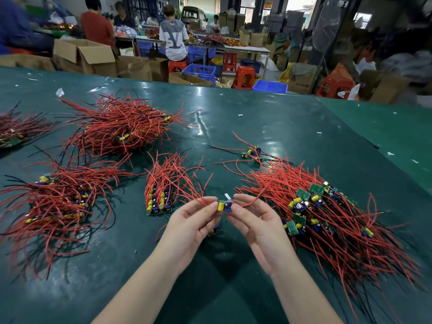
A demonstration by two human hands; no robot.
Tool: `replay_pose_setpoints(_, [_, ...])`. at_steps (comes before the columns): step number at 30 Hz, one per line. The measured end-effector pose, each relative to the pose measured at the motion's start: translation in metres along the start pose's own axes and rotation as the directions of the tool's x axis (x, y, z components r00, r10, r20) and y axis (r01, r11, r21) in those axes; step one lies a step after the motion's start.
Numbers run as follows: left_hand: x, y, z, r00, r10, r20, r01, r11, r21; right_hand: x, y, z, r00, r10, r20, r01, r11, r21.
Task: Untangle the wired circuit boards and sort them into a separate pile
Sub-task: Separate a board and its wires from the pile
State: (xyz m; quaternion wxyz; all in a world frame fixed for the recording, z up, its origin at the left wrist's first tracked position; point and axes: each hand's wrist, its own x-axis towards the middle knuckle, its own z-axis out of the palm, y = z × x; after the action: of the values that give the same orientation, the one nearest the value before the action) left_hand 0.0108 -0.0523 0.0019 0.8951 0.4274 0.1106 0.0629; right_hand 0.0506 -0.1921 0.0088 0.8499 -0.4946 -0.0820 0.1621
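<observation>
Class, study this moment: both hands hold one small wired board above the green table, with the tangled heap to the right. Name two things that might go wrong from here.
1. The board, pinched between the left hand and right hand, trails red wires toward the tangled heap; a pull may snag them and drag other boards along.
2. The neat stack lies close beside the hands; loose wires may sweep across and disturb it.

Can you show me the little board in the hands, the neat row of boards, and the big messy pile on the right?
little board (225,206), head view, on its yellow capacitor side.
neat row of boards (159,199), head view, on the lined-up capacitors.
big messy pile (327,213), head view, on its red wires.
</observation>
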Motion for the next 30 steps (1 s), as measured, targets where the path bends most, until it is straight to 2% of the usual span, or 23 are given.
replay_pose_setpoints(4, [-0.0006, -0.0025, 0.0014, 0.998, 0.051, -0.028, -0.048, 0.993, 0.103, -0.0011, 0.0023, 0.0005, 1.0, -0.016, 0.023, 0.02, 0.987, -0.16])
replay_pose_setpoints(6, [-0.0015, -0.0035, 0.002, 0.997, 0.069, -0.028, -0.065, 0.988, 0.142, -0.0016, 0.0049, 0.0003, 1.0, -0.024, -0.008, 0.021, 0.975, -0.221])
replay_pose_setpoints(13, [-0.0002, 0.0028, 0.0025, 0.988, 0.108, -0.109, -0.1, 0.992, 0.081, -0.0022, 0.0049, 0.0024, 0.995, -0.071, -0.071, 0.062, 0.99, -0.13])
replay_pose_setpoints(16, [-0.0002, 0.002, 0.0013, 0.986, 0.111, -0.124, -0.106, 0.993, 0.047, -0.0028, 0.0057, 0.002, 0.99, -0.124, -0.072, 0.105, 0.969, -0.222])
replay_pose_setpoints(19, [-0.001, 0.0007, 0.0019, 0.979, 0.129, -0.161, -0.119, 0.991, 0.066, -0.0045, 0.0064, 0.0027, 0.975, -0.218, -0.048, 0.183, 0.903, -0.389])
replay_pose_setpoints(23, [-0.0016, 0.0027, 0.0046, 0.977, 0.125, -0.175, -0.114, 0.991, 0.067, -0.0072, 0.008, 0.0027, 0.951, -0.308, 0.012, 0.273, 0.824, -0.497])
replay_pose_setpoints(27, [-0.0008, 0.0045, 0.0031, 0.98, 0.093, -0.178, -0.087, 0.995, 0.04, -0.0073, 0.0084, 0.0041, 0.893, -0.435, 0.117, 0.394, 0.63, -0.669])
replay_pose_setpoints(30, [-0.0002, 0.0064, 0.0004, 0.983, 0.071, -0.17, -0.07, 0.997, 0.014, -0.0083, 0.0058, 0.0039, 0.866, -0.477, 0.149, 0.434, 0.571, -0.696])
